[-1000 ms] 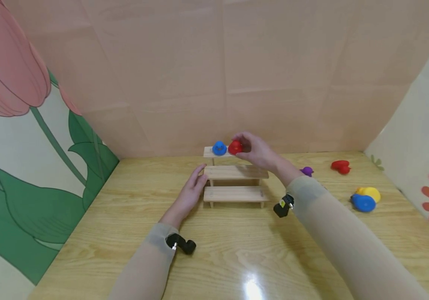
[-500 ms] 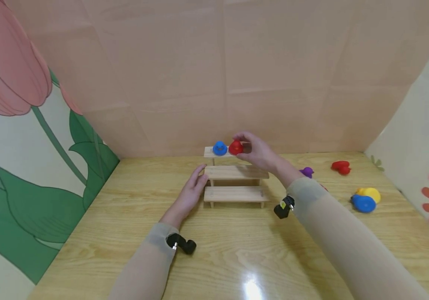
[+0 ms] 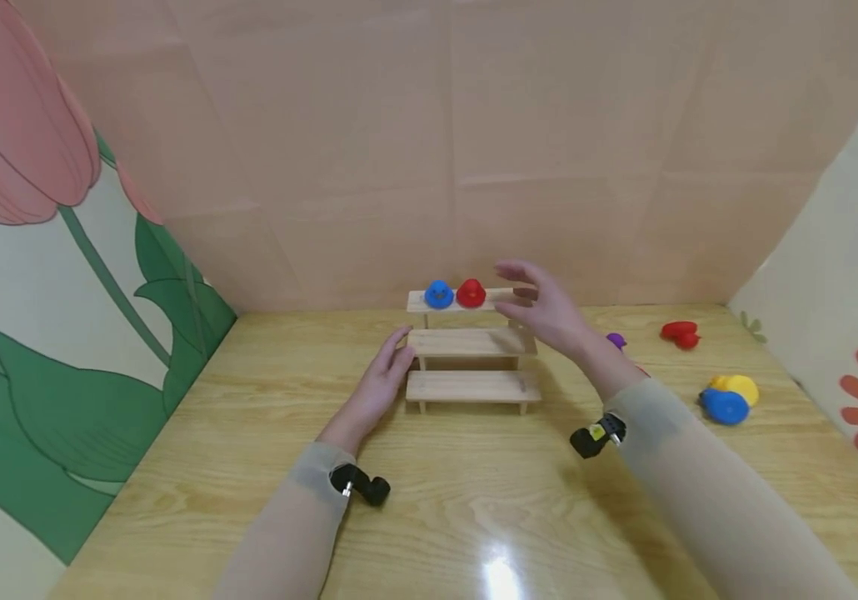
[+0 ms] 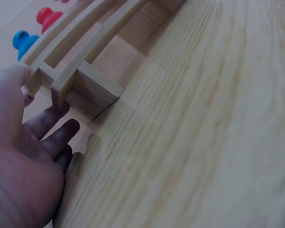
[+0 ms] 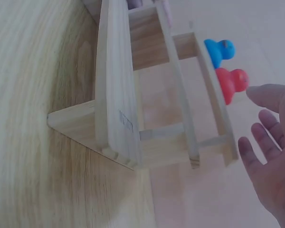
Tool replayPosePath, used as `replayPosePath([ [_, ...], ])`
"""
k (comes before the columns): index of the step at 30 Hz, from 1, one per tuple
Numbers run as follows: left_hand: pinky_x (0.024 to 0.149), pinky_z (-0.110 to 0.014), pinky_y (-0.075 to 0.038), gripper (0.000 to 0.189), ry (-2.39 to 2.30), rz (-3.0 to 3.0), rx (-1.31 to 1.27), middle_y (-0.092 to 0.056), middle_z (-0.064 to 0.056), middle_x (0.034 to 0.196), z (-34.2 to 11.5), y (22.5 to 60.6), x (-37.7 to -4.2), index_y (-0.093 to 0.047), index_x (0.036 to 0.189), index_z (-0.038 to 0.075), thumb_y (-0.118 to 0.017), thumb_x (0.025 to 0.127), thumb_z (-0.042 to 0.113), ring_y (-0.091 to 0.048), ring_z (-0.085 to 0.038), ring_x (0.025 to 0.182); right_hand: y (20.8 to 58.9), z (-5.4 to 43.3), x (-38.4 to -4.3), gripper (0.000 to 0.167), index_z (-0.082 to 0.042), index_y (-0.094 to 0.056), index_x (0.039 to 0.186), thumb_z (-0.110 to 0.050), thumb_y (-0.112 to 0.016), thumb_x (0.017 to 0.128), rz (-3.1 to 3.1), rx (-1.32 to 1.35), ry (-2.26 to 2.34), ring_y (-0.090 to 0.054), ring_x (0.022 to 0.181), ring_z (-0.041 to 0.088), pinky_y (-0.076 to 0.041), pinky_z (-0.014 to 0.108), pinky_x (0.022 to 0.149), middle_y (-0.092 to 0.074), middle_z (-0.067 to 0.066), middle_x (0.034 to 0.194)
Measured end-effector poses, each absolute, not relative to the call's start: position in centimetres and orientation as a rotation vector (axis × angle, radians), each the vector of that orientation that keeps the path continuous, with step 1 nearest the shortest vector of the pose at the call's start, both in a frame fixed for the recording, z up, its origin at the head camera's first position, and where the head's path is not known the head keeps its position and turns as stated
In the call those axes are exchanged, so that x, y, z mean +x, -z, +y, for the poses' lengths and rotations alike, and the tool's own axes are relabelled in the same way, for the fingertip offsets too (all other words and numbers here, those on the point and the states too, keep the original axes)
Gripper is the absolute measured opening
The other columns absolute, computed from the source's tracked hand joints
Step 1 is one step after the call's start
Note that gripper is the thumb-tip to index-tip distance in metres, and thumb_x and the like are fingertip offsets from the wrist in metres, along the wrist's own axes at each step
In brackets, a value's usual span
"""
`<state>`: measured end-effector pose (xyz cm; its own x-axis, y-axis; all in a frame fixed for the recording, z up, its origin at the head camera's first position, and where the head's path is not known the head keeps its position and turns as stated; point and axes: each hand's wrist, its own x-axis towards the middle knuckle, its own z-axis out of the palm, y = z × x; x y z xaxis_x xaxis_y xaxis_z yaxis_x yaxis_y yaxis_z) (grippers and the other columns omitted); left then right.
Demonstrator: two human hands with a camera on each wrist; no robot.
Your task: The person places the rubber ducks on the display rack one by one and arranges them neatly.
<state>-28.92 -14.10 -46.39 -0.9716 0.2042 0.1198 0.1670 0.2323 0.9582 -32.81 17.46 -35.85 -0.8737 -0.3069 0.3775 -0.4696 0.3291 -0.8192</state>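
A three-step wooden shelf (image 3: 471,386) stands on the table. On its top step a blue rubber duck (image 3: 439,294) and a red rubber duck (image 3: 471,293) sit side by side, left of the middle. My right hand (image 3: 549,312) is just right of the red duck, fingers spread and nothing in them; in the right wrist view its thumb points at the red duck (image 5: 232,84) across a small gap. At the shelf's left end, my left hand (image 3: 381,382) rests with its thumb and fingertips right at the wood, the fingers (image 4: 59,137) loosely bent.
To the right on the table lie a red duck pair (image 3: 680,334), a yellow duck (image 3: 740,388) and a blue duck (image 3: 725,407). A purple duck (image 3: 616,340) is partly hidden behind my right forearm. A pinkish backdrop (image 3: 339,167) rises behind the shelf.
My right hand has let go of the red duck and moved right, away from it. The red duck stays on the top step beside the blue one. My left hand has not moved.
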Motion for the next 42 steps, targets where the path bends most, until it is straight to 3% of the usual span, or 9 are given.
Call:
replayPosePath([
  [9, 0.130, -0.061, -0.026, 0.062, -1.876, 2.463, 0.362, -0.045, -0.013, 0.170, -14.2, 46.3, -28.8, -0.035, 0.173, 0.036, -0.047, 0.116, 0.058, -0.039, -0.038, 0.158, 35.6, 20.4, -29.1, 0.061, -0.009, -0.054, 0.160, -0.012, -0.080, 0.105, -2.457, 0.635, -1.563, -0.053, 0.146, 0.040, -0.041, 0.059, 0.123, -0.057, 0.018, 0.156],
  [12, 0.130, -0.060, -0.027, 0.061, -1.876, 2.468, 0.359, -0.046, -0.014, 0.170, -14.3, 46.2, -28.8, -0.034, 0.173, 0.037, -0.048, 0.117, 0.056, -0.041, -0.038, 0.157, 35.7, 21.6, -28.0, 0.061, -0.009, -0.053, 0.160, -0.015, -0.079, 0.106, -2.475, 0.617, -1.518, -0.054, 0.145, 0.037, -0.044, 0.049, 0.122, -0.059, 0.017, 0.154],
  [16, 0.130, -0.059, -0.027, 0.061, -1.883, 2.465, 0.363, -0.045, -0.014, 0.171, -14.2, 46.0, -28.8, -0.034, 0.174, 0.035, -0.048, 0.117, 0.054, -0.041, -0.037, 0.157, 36.1, 23.4, -26.6, 0.059, -0.012, -0.055, 0.160, -0.022, -0.078, 0.107, -2.518, 0.581, -1.438, -0.056, 0.143, 0.038, -0.049, 0.022, 0.112, -0.060, 0.012, 0.153],
  [21, 0.131, -0.059, -0.025, 0.062, -1.882, 2.469, 0.356, -0.043, -0.012, 0.172, -14.1, 46.0, -28.6, -0.034, 0.174, 0.035, -0.048, 0.117, 0.055, -0.040, -0.037, 0.158, 36.9, 25.5, -25.2, 0.058, -0.011, -0.056, 0.158, -0.027, -0.079, 0.107, -2.596, 0.532, -1.376, -0.059, 0.139, 0.044, -0.047, 0.007, 0.099, -0.061, 0.016, 0.151],
  [25, 0.131, -0.059, -0.026, 0.061, -1.888, 2.470, 0.357, -0.045, -0.012, 0.171, -14.0, 45.9, -28.6, -0.035, 0.173, 0.036, -0.048, 0.117, 0.055, -0.040, -0.037, 0.158, 37.3, 27.1, -24.3, 0.060, -0.014, -0.055, 0.160, -0.032, -0.078, 0.107, -2.651, 0.491, -1.349, -0.061, 0.136, 0.039, -0.049, 0.007, 0.093, -0.062, 0.014, 0.150],
  [28, 0.131, -0.060, -0.025, 0.060, -1.891, 2.460, 0.362, -0.044, -0.012, 0.171, -13.9, 45.7, -28.6, -0.035, 0.173, 0.037, -0.048, 0.117, 0.055, -0.039, -0.038, 0.158, 37.6, 28.4, -23.6, 0.061, -0.017, -0.055, 0.160, -0.032, -0.079, 0.106, -2.662, 0.487, -1.334, -0.063, 0.131, 0.027, -0.056, 0.013, 0.088, -0.064, 0.011, 0.147],
  [32, 0.133, -0.059, -0.021, 0.061, -1.881, 2.463, 0.374, -0.041, -0.010, 0.174, -13.6, 45.6, -28.6, -0.035, 0.173, 0.036, -0.048, 0.117, 0.055, -0.033, -0.036, 0.162, 38.3, 30.0, -22.5, 0.059, -0.017, -0.056, 0.159, -0.027, -0.080, 0.106, -2.672, 0.492, -1.293, -0.062, 0.124, 0.009, -0.055, 0.013, 0.091, -0.066, 0.007, 0.143],
  [39, 0.132, -0.058, -0.022, 0.060, -1.879, 2.456, 0.361, -0.042, -0.009, 0.174, -13.3, 45.7, -28.5, -0.035, 0.173, 0.036, -0.048, 0.117, 0.054, -0.033, -0.034, 0.162, 39.6, 31.8, -20.5, 0.056, -0.018, -0.060, 0.154, -0.033, -0.081, 0.104, -2.761, 0.460, -1.163, -0.065, 0.120, 0.029, -0.052, 0.012, 0.090, -0.066, 0.007, 0.142],
  [42, 0.133, -0.060, -0.020, 0.060, -1.874, 2.458, 0.366, -0.039, -0.008, 0.175, -13.3, 45.6, -28.4, -0.035, 0.173, 0.036, -0.047, 0.117, 0.055, -0.029, -0.035, 0.164, 40.2, 32.4, -19.7, 0.060, -0.018, -0.058, 0.157, -0.035, -0.082, 0.104, -2.790, 0.443, -1.136, -0.062, 0.123, 0.026, -0.050, 0.015, 0.092, -0.065, 0.008, 0.144],
])
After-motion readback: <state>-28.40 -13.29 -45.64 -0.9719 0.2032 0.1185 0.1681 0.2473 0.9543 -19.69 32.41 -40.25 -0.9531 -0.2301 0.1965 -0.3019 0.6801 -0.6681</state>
